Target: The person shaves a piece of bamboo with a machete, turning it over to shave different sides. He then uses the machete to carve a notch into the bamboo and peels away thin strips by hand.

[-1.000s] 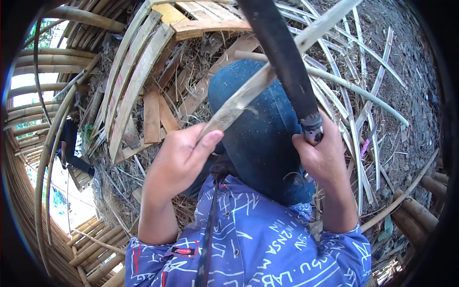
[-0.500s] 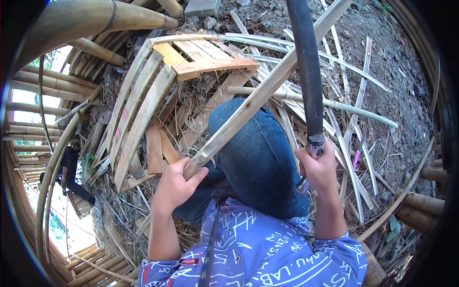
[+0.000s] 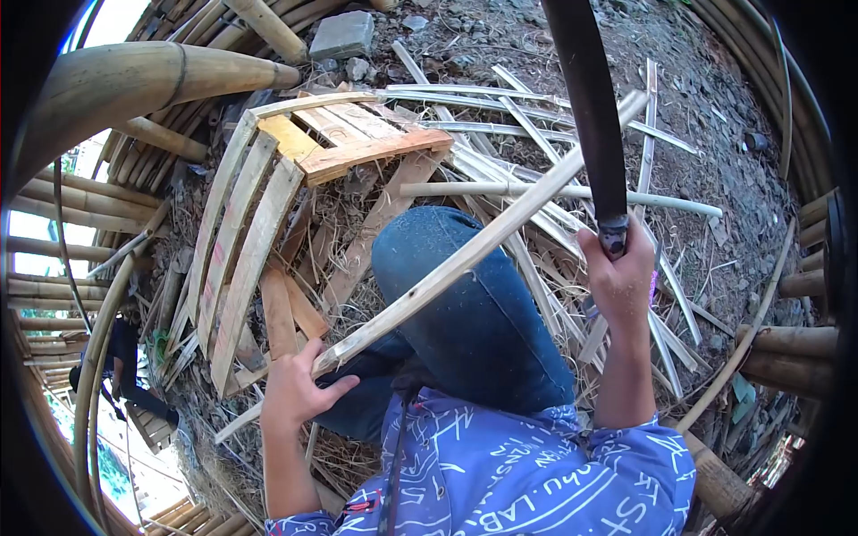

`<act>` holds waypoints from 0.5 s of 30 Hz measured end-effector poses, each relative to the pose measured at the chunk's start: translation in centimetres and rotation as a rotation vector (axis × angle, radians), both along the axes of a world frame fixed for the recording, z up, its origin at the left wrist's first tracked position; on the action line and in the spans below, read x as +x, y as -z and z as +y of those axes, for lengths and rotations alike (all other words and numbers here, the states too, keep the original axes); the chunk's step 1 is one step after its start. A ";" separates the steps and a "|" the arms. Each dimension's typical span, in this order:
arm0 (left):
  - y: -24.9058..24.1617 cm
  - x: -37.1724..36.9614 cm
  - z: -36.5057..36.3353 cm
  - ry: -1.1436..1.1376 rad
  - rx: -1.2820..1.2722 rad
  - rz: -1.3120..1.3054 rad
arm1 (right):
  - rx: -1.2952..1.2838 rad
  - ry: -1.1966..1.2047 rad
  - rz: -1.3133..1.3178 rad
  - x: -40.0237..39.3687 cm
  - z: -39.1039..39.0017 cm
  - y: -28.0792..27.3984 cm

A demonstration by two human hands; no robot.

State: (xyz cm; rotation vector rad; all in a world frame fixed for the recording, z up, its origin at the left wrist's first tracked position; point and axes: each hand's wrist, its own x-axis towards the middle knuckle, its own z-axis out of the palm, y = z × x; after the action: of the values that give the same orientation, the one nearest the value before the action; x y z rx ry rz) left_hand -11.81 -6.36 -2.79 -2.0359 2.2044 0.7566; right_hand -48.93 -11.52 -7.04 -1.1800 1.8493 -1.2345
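Note:
My left hand [image 3: 299, 389] is loosely around the lower part of a long wooden strip [image 3: 465, 255], with the thumb lifted off it. The strip slants across my raised knee, up to the right, and a thinner end shows below the hand. In my right hand [image 3: 618, 272] is the handle of a machete [image 3: 590, 103]. Its long dark blade points up and crosses in front of the strip near the strip's upper end.
A slatted wooden crate [image 3: 255, 223] lies tilted at the left. Split strips [image 3: 527, 192] and a round pole [image 3: 675, 203] litter the ground ahead. A thick bamboo pole [image 3: 161, 73] juts in at upper left. Another person [image 3: 125, 357] is at far left.
The strip has slid down through my left hand, so its end now sticks out below. My left hand has moved down and left, and the machete has moved slightly up and right.

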 end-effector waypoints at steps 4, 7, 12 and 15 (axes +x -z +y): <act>-1.2 0.0 -0.3 -0.020 0.028 -0.123 | -0.025 0.063 0.231 -0.5 -0.3 0.7; -1.0 0.2 0.0 -0.058 -0.024 -0.090 | -0.023 0.056 0.369 -0.7 -0.3 1.1; -0.8 0.4 0.5 -0.097 0.028 -0.040 | 0.021 0.033 0.354 0.1 -0.4 1.8; -0.8 -0.1 1.0 -0.117 0.036 -0.013 | 0.009 0.034 0.341 0.5 -0.5 1.6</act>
State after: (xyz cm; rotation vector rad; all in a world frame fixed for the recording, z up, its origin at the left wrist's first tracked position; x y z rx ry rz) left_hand -11.86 -5.37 -2.00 -2.1615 2.0644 0.7842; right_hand -48.47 -12.06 -8.66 -1.4296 2.1232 -1.0923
